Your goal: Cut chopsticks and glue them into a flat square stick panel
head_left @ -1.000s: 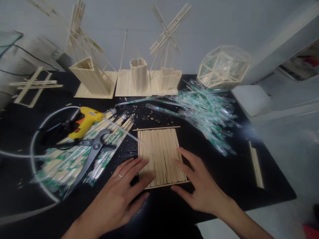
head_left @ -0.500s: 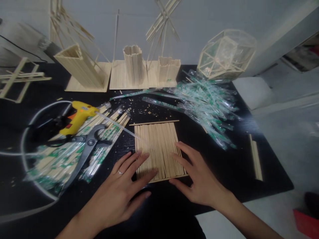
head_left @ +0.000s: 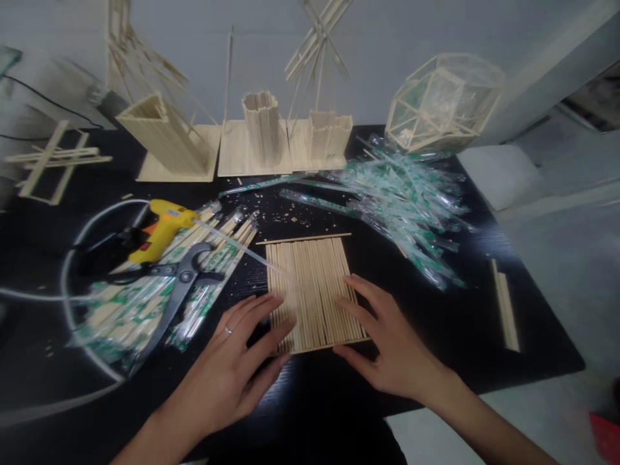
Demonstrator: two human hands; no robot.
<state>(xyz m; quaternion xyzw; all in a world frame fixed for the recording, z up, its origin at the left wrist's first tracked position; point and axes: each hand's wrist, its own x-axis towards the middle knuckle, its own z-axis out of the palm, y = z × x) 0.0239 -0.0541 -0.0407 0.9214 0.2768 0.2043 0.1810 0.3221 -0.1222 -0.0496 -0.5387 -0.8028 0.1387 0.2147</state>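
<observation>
Thin wooden chopsticks lie side by side as a flat panel [head_left: 310, 284] on the black table in front of me. My left hand [head_left: 242, 352] rests at the panel's left edge and lower left corner, fingers apart. Across from it, my right hand [head_left: 387, 336] spreads its fingers over the right edge, the thumb by the lower right corner. One loose stick [head_left: 303, 238] lies crosswise along the top ends, and another runs along the bottom. A thin translucent glue strand or stick seems to reach from the glue gun [head_left: 167, 229] over the panel.
Left of the panel, grey pliers-like cutters [head_left: 186, 276] lie on wrapped chopsticks [head_left: 130, 310]. Empty-looking plastic wrappers [head_left: 407, 206] pile up at the right. Stick-built models [head_left: 261, 129] stand along the back. A few sticks [head_left: 506, 310] lie near the right edge.
My left hand has drawn slightly left and back toward the panel's left edge. My right hand stays at the right edge. The whole view has shifted a little.
</observation>
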